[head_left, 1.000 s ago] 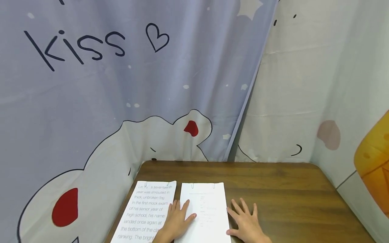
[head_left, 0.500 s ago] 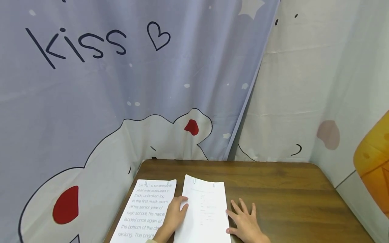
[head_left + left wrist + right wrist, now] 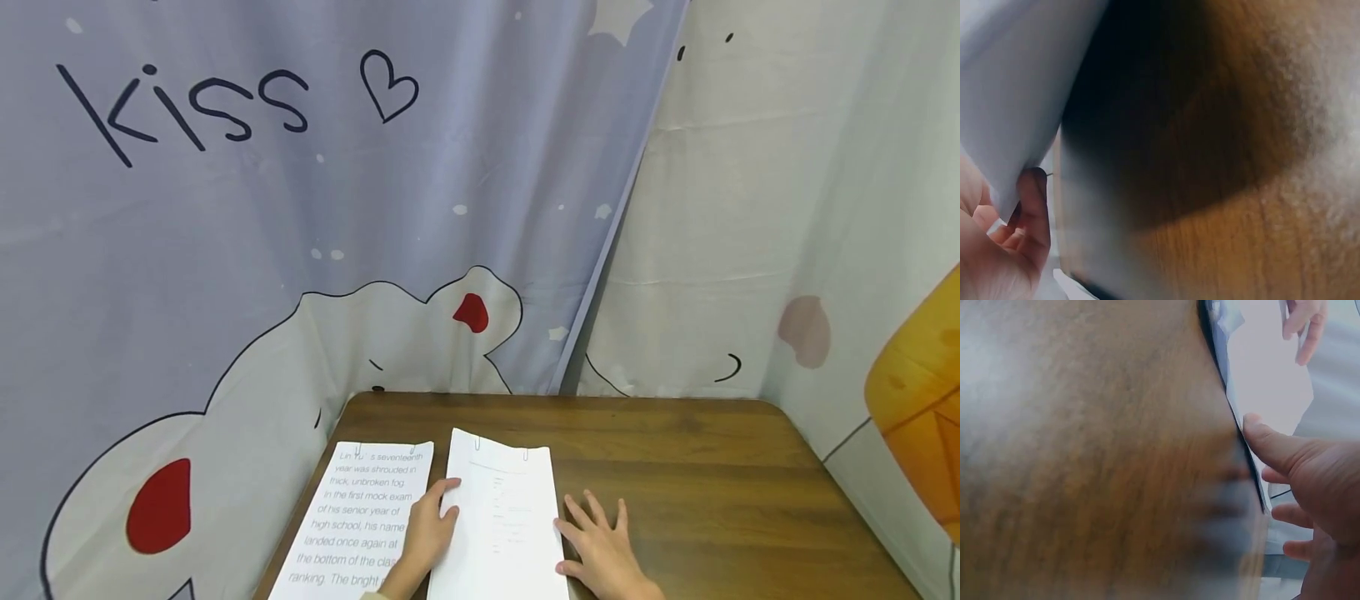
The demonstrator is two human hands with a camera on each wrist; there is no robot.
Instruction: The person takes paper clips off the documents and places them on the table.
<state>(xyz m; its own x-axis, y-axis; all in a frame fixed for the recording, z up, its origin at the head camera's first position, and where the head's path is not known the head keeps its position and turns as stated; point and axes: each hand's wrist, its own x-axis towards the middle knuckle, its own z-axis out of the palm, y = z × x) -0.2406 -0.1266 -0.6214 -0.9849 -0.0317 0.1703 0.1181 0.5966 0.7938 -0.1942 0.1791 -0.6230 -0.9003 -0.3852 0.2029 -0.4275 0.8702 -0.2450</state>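
A stack of white paper with faint small print [image 3: 502,533] lies in the middle of the table, two paper clips on its far edge. My left hand [image 3: 426,533] pinches its left edge, which stands raised off the table. In the left wrist view the lifted paper [image 3: 1022,100] runs between the thumb and curled fingers [image 3: 1036,219]. My right hand [image 3: 606,552] rests at the stack's right edge with fingers spread. Its thumb [image 3: 1266,440] touches the paper's edge in the right wrist view. Left of the stack lies another clipped paper with large printed text [image 3: 345,517].
The wooden table [image 3: 720,492] extends to the right of the papers. A printed curtain [image 3: 420,208] hangs right behind the table's far edge, and more patterned cloth [image 3: 847,208] hangs along the right side.
My left hand has gone from lying spread on the middle stack to pinching its left edge. The stack's left side and far left corner have risen. My right hand has barely moved.
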